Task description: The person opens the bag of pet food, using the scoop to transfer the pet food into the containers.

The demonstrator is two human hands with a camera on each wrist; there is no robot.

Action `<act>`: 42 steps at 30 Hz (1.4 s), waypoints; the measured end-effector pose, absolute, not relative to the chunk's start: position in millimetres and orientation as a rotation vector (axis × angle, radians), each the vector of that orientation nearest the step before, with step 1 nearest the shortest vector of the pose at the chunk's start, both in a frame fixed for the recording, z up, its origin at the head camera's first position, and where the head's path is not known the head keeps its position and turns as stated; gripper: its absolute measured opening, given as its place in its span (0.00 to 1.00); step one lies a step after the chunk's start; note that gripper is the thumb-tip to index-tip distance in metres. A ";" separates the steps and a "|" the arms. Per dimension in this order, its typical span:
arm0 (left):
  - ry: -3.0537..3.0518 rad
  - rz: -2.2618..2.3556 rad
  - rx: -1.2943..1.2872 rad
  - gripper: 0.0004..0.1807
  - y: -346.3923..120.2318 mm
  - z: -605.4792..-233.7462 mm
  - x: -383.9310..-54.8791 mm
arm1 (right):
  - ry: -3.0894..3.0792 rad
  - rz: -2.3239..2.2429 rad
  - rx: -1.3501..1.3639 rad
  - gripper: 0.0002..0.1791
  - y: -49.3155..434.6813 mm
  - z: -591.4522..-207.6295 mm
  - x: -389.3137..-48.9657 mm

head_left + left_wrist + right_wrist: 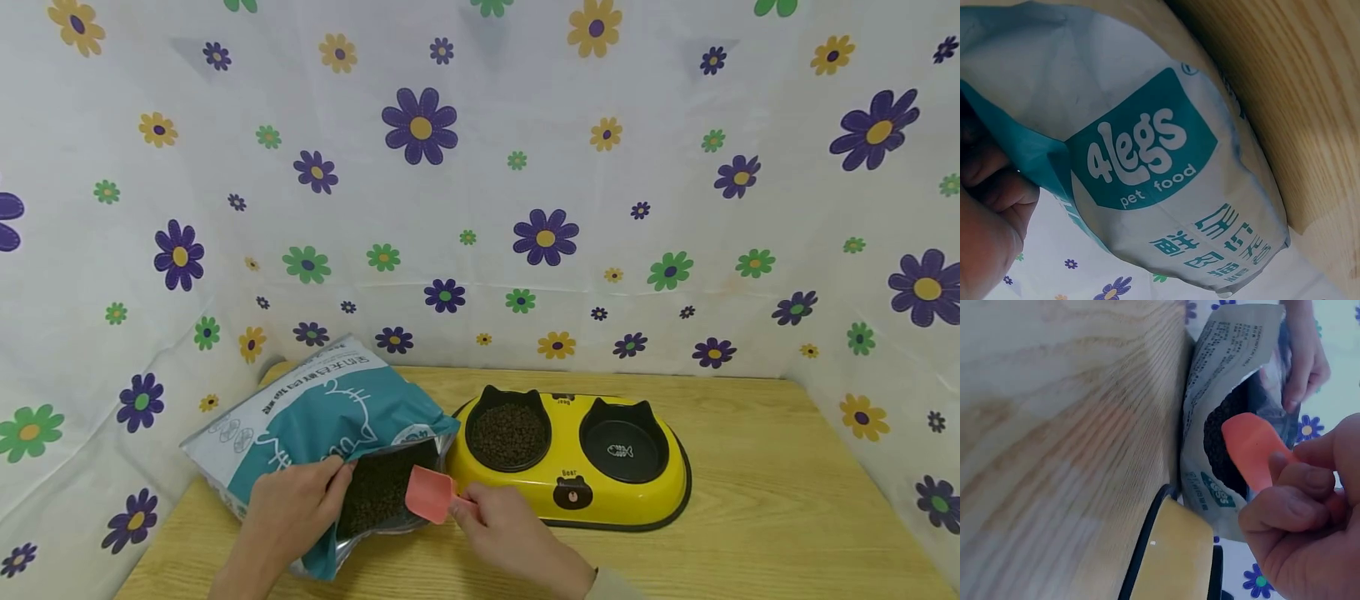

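My left hand pinches the upper edge of a teal and white pet food bag, which lies on its side with its mouth facing me. Inside the opening, brown kibble shows. The left wrist view shows the bag's printed side and the curled fingers of that hand. With my right hand I grip the handle of a pink scoop. The scoop's blade is at the bag's mouth, and in the right wrist view no kibble can be made out on it.
Right of the bag stands a yellow double feeder. Its left black bowl holds brown kibble; the right black bowl shows a fish-bone print. All stand on a wooden table before a flowered cloth.
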State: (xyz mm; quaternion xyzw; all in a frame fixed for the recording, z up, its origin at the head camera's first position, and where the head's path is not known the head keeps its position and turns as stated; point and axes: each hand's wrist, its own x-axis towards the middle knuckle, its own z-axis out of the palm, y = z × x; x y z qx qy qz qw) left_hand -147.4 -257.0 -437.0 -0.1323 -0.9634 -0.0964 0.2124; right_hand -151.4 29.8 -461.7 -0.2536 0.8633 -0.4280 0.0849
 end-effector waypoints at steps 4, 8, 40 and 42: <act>-2.667 -0.263 -0.378 0.22 -257.5 -437.1 -147.6 | 2.728 -1.112 -0.863 0.15 21.1 -460.3 -151.1; -2.648 -0.254 -0.391 0.23 -258.2 -437.6 -147.9 | 2.912 -0.843 -0.928 0.13 12.1 -459.3 -150.4; -2.651 -0.251 -0.389 0.22 -257.8 -438.0 -149.3 | 2.441 -1.489 -0.491 0.12 -15.2 -479.2 -143.3; -2.650 -0.244 -0.389 0.22 -257.9 -438.4 -148.4 | 2.357 -1.559 -0.426 0.14 -15.4 -480.9 -142.5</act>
